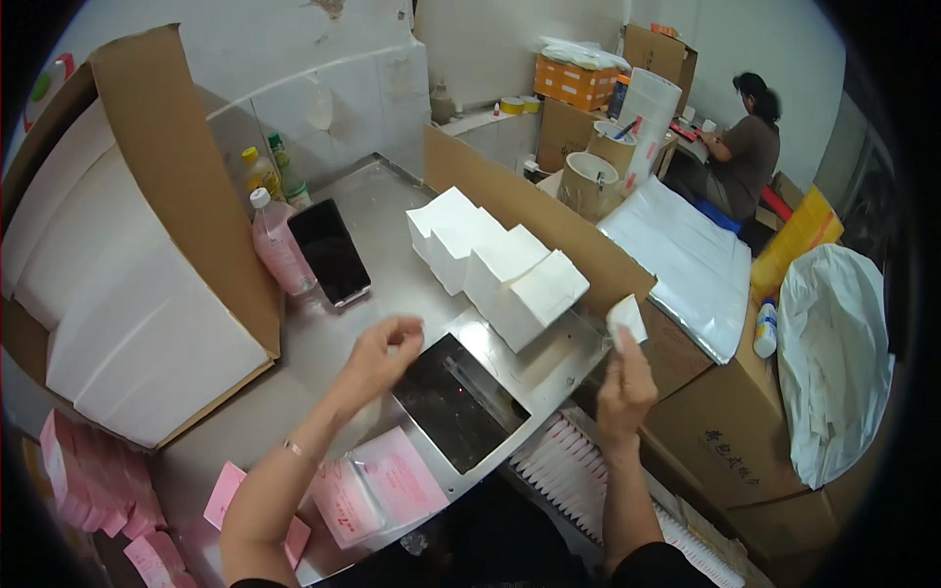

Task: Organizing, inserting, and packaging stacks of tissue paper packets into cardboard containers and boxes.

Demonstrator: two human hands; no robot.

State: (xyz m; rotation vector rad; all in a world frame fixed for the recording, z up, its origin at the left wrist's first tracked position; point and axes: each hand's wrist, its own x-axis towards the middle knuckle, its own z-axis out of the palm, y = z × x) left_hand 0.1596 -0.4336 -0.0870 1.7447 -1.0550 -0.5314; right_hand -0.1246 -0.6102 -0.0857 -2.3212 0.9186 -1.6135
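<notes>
My right hand (625, 392), at the table's right side, pinches a small white paper piece (627, 319) and holds it upright beyond the metal edge. Over the steel tabletop (377, 220), my left hand (384, 355) has its fingers curled toward the thumb; whatever is between them is too small to see. Right of that hand lies a dark rectangular opening (441, 416) in the tabletop, with a small red light in it. Behind the opening stand stepped stacks of white folded paper (495, 257). A pink printed packet (400, 485) lies on the near edge by my left forearm.
An open cardboard box (181, 186) of white stacks is at left, pink packets (93, 475) below it. A phone (330, 250) leans by a pink-liquid bottle (277, 245). Rows of white packs (559, 459) sit low at right, beside cartons (706, 441). Another person (737, 147) sits far right.
</notes>
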